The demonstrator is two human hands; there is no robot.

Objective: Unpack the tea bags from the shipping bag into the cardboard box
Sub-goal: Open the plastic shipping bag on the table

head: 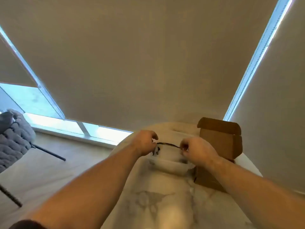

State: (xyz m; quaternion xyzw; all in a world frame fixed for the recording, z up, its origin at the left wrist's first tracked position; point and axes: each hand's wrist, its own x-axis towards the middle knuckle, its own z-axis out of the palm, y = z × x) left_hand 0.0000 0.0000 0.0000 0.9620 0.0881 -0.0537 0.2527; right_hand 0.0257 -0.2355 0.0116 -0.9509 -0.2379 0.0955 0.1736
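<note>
Two bare forearms are reaching out over the white, marble-patterned round desk (156, 200). Toward its far side a white plastic shipping bag (170, 166) is lying. The left hand (145, 142) and right hand (198, 150) are each pinching an end of its dark-lined top edge with curled fingers. Just right of the bag, an open brown cardboard box (219, 142) is standing, lid up. Beyond, a beige roller blind (148, 63) is hanging.

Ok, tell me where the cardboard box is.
Head view: the cardboard box stands open on the right of the marble table, beside the shipping bag, just behind the right hand.
</note>
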